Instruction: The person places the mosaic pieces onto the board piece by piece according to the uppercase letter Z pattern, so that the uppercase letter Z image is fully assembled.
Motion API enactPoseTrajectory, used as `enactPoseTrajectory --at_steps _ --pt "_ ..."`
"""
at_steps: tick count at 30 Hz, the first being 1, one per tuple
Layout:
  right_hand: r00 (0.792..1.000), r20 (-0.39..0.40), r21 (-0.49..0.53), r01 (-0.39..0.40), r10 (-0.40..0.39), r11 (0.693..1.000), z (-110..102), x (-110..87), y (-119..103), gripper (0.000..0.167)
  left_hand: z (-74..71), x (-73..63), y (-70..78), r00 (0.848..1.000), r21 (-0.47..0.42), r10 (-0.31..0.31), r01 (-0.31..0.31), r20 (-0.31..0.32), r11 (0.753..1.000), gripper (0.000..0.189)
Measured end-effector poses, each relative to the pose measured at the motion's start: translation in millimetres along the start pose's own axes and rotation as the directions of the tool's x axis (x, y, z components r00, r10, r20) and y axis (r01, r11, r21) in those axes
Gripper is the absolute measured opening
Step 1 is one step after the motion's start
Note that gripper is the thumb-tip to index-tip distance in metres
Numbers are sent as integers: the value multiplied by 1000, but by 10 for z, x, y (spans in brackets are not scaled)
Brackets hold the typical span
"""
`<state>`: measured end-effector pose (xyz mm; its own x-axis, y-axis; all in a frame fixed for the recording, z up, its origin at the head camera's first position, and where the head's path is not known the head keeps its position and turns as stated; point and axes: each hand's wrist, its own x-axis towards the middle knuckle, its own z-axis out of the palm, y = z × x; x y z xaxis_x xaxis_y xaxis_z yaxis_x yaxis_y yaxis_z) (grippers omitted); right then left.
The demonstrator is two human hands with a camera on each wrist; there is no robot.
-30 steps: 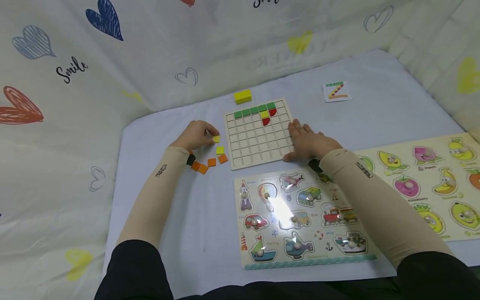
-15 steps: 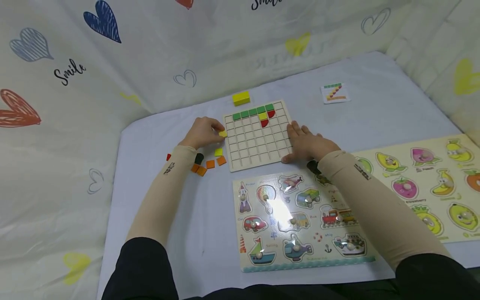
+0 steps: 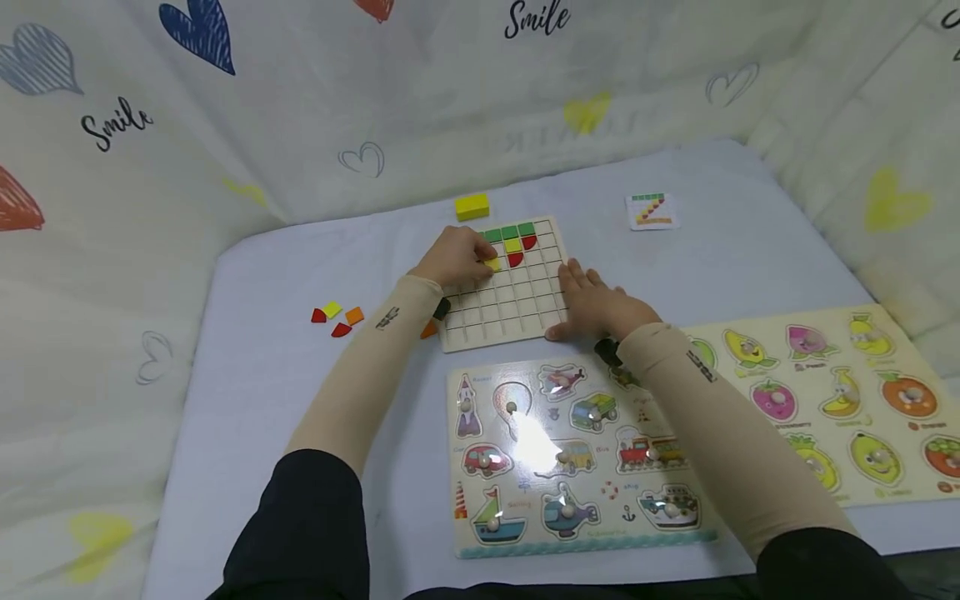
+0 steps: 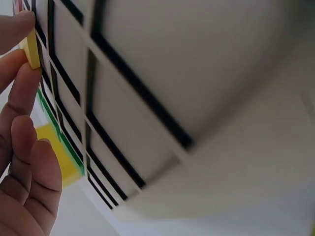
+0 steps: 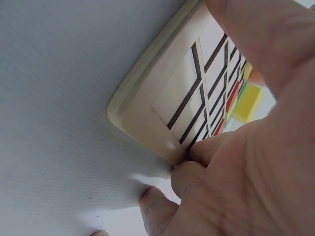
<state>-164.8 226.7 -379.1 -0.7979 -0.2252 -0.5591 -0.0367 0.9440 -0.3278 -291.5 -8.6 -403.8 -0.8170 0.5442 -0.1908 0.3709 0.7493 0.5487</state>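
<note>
My left hand (image 3: 453,257) pinches a small yellow square tile (image 3: 492,265) over the upper left part of a wooden grid board (image 3: 502,321). In the left wrist view, thumb and fingertips hold that tile (image 4: 32,49) by its edges, close against the grid. Green tiles (image 3: 518,231) line the board's top row, partly hidden by the left hand. Below them sit another yellow tile (image 3: 513,245) and two red rounded pieces (image 3: 515,260). My right hand (image 3: 600,307) rests against the board's right edge with fingers spread, its thumb near the lower right corner.
Loose red, yellow and orange pieces (image 3: 354,316) lie left of the left forearm. A yellow block (image 3: 472,207) stands behind the board, and a pattern card (image 3: 651,212) lies at back right. A vehicle puzzle (image 3: 540,533) and a fruit puzzle (image 3: 817,417) lie in front and right.
My left hand has carried the yellow tile from the table left of the board, rightward and onto the grid. The right hand stays at the board's edge. The head view has shifted slightly.
</note>
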Motion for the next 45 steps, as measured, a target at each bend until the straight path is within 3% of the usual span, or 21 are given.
enactPoseTrajectory --at_steps 7,14,23,28,30,35,41,45 --pt "1000 5 -11 8 -8 1000 47 38 -70 116 0 -16 61 1000 30 12 -12 16 999 34" --pt "1000 5 -5 20 -20 1000 69 53 -109 115 -8 -80 88 1000 48 -14 13 9 999 35" --pt "1000 -2 -11 10 -10 1000 28 9 -1 115 -24 -150 -89 999 7 -30 31 -45 1000 29" --pt "1000 1 -1 8 -8 1000 -1 -11 30 114 -170 -376 -252 996 2 -51 51 -68 999 28" --pt "1000 3 -3 10 -10 1000 -12 -21 30 113 -229 -486 -361 993 -7 -86 85 -76 996 28" --pt "1000 4 -8 15 -15 1000 -36 -20 24 114 -382 -810 -691 979 -34 -172 170 -105 985 28" --pt "1000 14 -18 27 -27 999 -34 15 5 115 -494 -1214 -1129 960 -23 -239 238 -143 971 27" --pt "999 16 -23 31 -31 999 -24 39 -5 115 -553 -1452 -1343 946 -24 -274 274 -173 961 28"
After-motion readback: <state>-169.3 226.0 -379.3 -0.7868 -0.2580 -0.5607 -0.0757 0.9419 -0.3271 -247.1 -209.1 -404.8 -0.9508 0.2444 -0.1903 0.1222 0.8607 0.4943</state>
